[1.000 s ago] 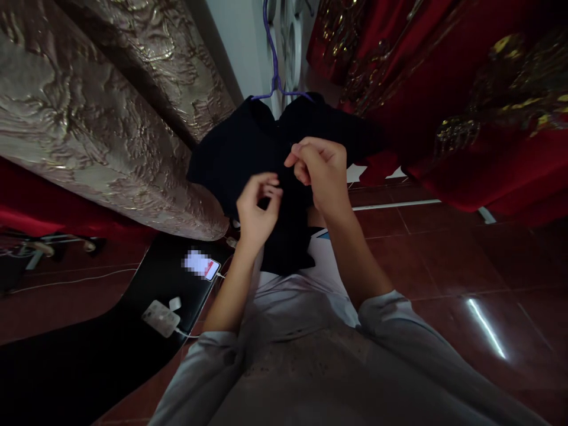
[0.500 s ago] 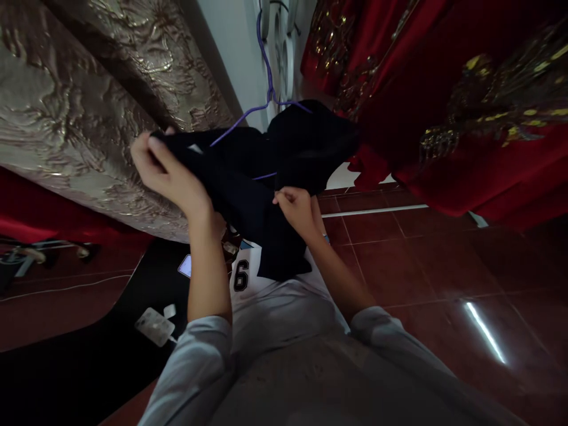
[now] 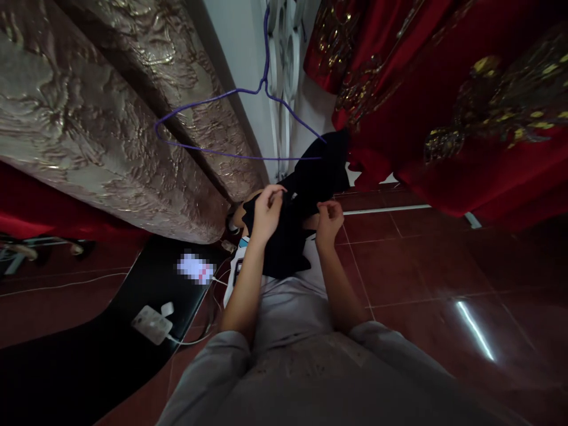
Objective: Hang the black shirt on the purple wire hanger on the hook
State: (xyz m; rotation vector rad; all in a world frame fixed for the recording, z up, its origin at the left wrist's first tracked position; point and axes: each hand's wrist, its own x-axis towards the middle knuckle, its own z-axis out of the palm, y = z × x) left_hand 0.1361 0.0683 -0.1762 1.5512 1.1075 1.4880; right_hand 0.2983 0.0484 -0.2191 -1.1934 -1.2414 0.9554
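In mid-frame, the dark garment (image 3: 306, 201) slants from the right end of the purple hanger (image 3: 235, 156) toward lower left. Our left hand (image 3: 267, 214) overlaps it, nearer than our right hand (image 3: 329, 223) beside its right edge; both hands' fingers curl, possibly clamping cloth, we cannot tell.

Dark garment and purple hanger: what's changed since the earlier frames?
The dark garment has slipped off the left end of the purple hanger; its right side stays on. The left hand went out left with the cloth, then back to the middle; the right hand shifted right. Whether either grips cloth is unclear. Unchanged: the lit phone on the black surface.
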